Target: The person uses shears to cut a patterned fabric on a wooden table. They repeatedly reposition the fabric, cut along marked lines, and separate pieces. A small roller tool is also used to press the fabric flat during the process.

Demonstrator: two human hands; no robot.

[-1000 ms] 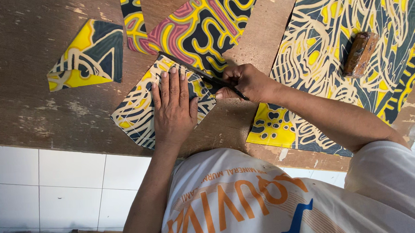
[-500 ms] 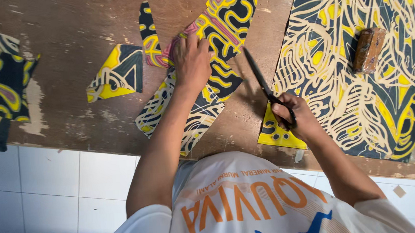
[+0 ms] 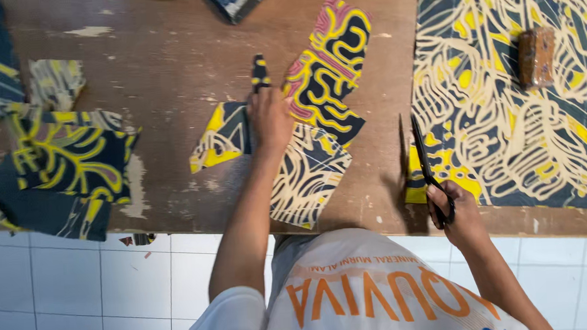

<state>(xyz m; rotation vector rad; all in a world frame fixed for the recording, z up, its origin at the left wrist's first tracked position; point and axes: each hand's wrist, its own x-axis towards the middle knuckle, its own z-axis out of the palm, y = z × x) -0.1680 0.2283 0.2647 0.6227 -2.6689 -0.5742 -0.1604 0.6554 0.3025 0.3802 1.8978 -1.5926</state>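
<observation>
Left hand (image 3: 269, 117) lies flat, fingers together, pressing on a cut strip of dark-blue patterned cloth with yellow and pink swirls (image 3: 323, 90) on the worn brown wooden tabletop (image 3: 168, 64). Right hand (image 3: 455, 211) is closed around the handles of black scissors (image 3: 426, 165), blades together, resting at the near edge of a large yellow-and-navy patterned cloth sheet (image 3: 505, 107). A small brown block (image 3: 536, 57) sits on that sheet. Folded scraps of similar cloth (image 3: 63, 170) lie well apart, far left.

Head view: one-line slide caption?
Left hand presses patterned cloth pieces on wooden table; right hand holds scissors.
</observation>
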